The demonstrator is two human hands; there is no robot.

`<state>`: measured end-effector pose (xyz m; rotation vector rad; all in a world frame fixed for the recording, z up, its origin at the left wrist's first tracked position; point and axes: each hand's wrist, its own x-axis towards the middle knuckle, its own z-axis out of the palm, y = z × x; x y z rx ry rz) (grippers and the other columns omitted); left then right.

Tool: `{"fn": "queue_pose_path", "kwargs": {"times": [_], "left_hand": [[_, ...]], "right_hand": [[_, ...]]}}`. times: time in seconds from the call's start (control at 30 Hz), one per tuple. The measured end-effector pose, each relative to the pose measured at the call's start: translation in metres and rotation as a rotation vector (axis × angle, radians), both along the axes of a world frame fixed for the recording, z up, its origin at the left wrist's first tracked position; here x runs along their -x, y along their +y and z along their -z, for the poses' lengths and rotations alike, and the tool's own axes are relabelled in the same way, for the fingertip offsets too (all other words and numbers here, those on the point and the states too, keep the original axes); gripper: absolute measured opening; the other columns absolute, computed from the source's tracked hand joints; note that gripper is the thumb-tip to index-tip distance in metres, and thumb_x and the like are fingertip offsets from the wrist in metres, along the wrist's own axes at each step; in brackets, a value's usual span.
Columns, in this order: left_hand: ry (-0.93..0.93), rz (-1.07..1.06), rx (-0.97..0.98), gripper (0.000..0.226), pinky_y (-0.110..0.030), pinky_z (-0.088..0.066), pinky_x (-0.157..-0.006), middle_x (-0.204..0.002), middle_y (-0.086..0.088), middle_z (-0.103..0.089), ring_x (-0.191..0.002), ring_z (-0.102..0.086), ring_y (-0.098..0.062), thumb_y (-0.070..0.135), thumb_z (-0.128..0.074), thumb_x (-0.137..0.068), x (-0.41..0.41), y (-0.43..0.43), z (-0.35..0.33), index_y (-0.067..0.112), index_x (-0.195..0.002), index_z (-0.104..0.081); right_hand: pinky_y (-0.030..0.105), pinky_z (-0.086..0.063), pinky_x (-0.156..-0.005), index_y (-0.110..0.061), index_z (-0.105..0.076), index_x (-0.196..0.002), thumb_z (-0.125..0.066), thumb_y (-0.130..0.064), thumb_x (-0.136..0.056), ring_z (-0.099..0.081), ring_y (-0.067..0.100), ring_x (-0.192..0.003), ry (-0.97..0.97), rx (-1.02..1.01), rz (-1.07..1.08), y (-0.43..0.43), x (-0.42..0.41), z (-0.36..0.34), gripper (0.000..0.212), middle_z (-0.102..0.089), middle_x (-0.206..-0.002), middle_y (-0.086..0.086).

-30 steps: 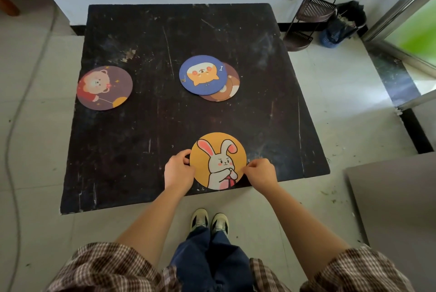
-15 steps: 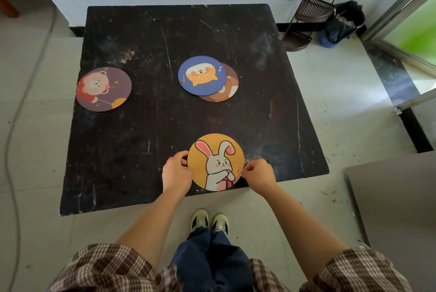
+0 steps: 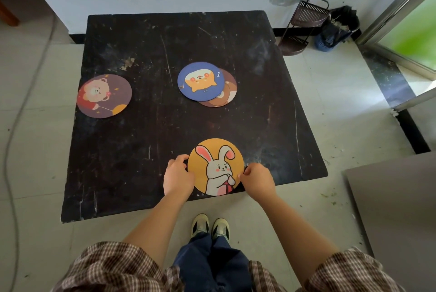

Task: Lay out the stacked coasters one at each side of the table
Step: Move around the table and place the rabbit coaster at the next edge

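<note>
An orange rabbit coaster (image 3: 215, 162) lies flat at the near edge of the black table (image 3: 141, 150). My left hand (image 3: 177, 178) grips its left rim and my right hand (image 3: 257, 179) pinches its right rim. A purple bear coaster (image 3: 104, 96) lies at the table's left edge. In the middle, a blue dog coaster (image 3: 200, 80) rests on top of a brown coaster (image 3: 227, 96), which peeks out at the lower right.
A dark wire corner rack (image 3: 304, 25) and a bin with a black bag (image 3: 339, 27) stand on the floor beyond the table's far right corner. A cable (image 3: 14, 126) runs along the floor on the left. A grey panel (image 3: 396, 209) sits at the right.
Both hands have stayed on the rabbit coaster, which has shifted only slightly at the near edge. The other coasters have not moved.
</note>
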<state>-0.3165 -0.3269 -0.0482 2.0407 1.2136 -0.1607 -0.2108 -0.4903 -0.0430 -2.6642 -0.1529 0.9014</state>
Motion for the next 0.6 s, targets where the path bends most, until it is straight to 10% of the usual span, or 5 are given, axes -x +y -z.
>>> {"fn": "queue_pose_path", "kwargs": {"times": [0.6], "left_hand": [[0.094,0.317,-0.009,0.056,-0.045,-0.048,-0.092,-0.135,-0.009,-0.041,-0.111,-0.053,-0.029,0.027,-0.058,-0.084,-0.075,-0.021,-0.038,0.024,-0.136,-0.038]], "right_hand": [[0.036,-0.053,-0.079,-0.023,-0.059,-0.102,-0.062,-0.036,-0.084,-0.057,0.019,-0.087,-0.167,-0.124,-0.035,-0.023,-0.048,-0.034,0.022,-0.061,-0.104,0.002]]}}
